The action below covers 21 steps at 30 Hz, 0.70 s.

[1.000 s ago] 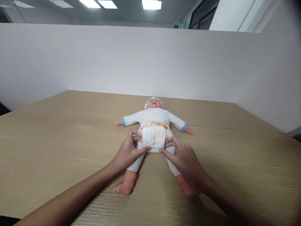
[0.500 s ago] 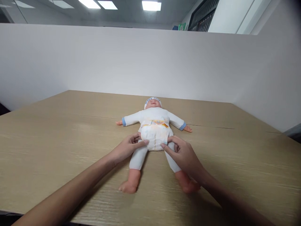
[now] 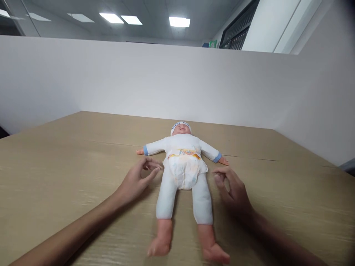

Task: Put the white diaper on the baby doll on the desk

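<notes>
A baby doll lies on its back, head away from me, arms spread and legs pointing towards me. It wears white clothes with blue cuffs and a white printed headband. Around its hips is a white diaper with an orange patterned waistband; its side edges stick out a little. My left hand is beside the doll's hip on the left, fingers curved and apart, with nothing held. On the other side my right hand hovers a short way from the diaper, thumb and fingers bent with a gap between them, also holding nothing.
The doll lies on a wide wooden table with a seam across its far part. A white partition wall rises behind the table and along its right side. Ceiling lights show beyond the wall's top.
Both hands have let go of the diaper's leg edges and moved outward, away from the doll. The doll's legs now lie closer together. The view has tilted up slightly.
</notes>
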{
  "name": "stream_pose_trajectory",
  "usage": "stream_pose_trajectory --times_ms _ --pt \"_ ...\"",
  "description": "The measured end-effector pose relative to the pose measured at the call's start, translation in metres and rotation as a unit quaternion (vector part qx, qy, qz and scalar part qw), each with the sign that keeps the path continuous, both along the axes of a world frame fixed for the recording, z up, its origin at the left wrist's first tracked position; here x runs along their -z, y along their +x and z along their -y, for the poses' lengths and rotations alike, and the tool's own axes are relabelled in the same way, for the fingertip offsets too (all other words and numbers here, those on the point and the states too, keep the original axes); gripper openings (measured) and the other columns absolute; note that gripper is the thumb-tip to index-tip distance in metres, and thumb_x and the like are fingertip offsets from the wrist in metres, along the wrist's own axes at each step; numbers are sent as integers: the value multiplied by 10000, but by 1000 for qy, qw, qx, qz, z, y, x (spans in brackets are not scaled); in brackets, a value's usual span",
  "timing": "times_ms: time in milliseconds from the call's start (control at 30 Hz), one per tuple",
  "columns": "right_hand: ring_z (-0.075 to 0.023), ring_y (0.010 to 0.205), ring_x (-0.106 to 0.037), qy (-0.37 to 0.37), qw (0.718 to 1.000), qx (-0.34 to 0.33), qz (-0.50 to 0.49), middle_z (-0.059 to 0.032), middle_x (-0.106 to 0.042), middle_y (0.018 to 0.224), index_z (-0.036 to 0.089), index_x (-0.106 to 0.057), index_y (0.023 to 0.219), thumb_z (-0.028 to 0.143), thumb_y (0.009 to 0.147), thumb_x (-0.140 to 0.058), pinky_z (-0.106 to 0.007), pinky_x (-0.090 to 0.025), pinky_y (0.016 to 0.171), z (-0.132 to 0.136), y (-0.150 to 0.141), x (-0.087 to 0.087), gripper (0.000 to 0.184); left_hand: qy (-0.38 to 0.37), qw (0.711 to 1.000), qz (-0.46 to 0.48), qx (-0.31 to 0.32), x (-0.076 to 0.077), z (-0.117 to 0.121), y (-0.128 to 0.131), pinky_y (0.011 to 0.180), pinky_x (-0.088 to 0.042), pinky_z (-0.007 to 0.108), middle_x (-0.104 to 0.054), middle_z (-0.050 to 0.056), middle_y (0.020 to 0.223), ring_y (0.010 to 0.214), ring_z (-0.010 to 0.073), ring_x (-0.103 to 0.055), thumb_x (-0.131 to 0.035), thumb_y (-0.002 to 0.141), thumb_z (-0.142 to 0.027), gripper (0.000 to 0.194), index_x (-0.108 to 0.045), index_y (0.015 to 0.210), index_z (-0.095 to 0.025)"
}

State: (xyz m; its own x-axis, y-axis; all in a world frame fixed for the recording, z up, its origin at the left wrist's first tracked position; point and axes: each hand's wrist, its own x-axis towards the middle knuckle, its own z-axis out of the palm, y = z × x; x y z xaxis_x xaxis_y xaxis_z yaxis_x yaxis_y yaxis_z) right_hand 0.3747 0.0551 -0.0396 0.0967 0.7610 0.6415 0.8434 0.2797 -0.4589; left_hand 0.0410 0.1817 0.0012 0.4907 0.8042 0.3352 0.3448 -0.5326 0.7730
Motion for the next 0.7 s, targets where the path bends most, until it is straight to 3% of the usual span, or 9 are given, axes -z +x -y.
stream_pose_trajectory --times_ms 67,133,200,267,367,533,633,700 --pt "-292 1079 -644 29 997 37 65 -118 -706 1180 206 -624 1288 395 1080 -529 -472 -504 1007 -26 24 4 297 141 987 -70 -41 7 -26 4 1123 -468 517 -722 115 1297 1241 303 -629 -624 1023 -423 319 -611 1261 -211" --pt "-353 1212 -613 21 989 71 125 -176 -682 1331 176 -579 1424 467 1062 -545 -532 -477 1073 -61 45 5 466 224 963 -136 -66 14 -58 15 1199 -389 548 -652 152 1440 1373 351 -536 -656 992 -423 446 -561 1360 -187" --pt "-386 1279 -596 -13 986 81 146 -208 -667 1394 148 -552 1485 525 1044 -552 -553 -463 1102 -95 61 5 579 227 952 -185 -85 18 -89 29 1203 -370 548 -625 187 1482 1405 386 -512 -670 974 -439 541 -535 1413 -152" --pt "-388 1294 -608 -49 987 62 138 -214 -678 1402 135 -554 1496 556 1035 -557 -544 -458 1122 -117 69 4 625 201 949 -219 -101 19 -112 40 1167 -382 557 -675 210 1399 1334 410 -568 -670 966 -441 562 -549 1415 -126" --pt "-360 1291 -635 -90 992 25 89 -184 -685 1436 165 -568 1500 561 1027 -566 -499 -473 1117 -126 69 3 616 180 950 -236 -100 19 -128 47 1135 -386 565 -729 208 1284 1239 420 -628 -664 959 -459 547 -589 1395 -137" --pt "-355 1160 -698 -136 986 85 -43 -167 -764 1279 195 -717 1261 498 958 -617 -452 -522 988 -116 41 -5 441 134 959 -214 -126 11 -109 50 1083 -445 502 -753 175 1262 1215 393 -664 -664 937 -501 501 -631 1322 -183" --pt "-335 971 -748 -155 976 112 -100 -178 -811 1100 185 -750 1139 482 952 -596 -413 -563 816 -106 21 -14 383 63 965 -178 -181 -7 -78 57 873 -534 438 -775 157 1205 1063 360 -729 -653 926 -521 489 -610 1271 -177" --pt "-315 924 -769 -163 972 93 -141 -165 -825 1078 187 -755 1145 498 961 -570 -384 -586 749 -92 12 -24 407 -9 969 -125 -213 -25 -47 57 794 -538 404 -778 126 1181 1017 338 -739 -705 873 -549 510 -591 1227 -200"
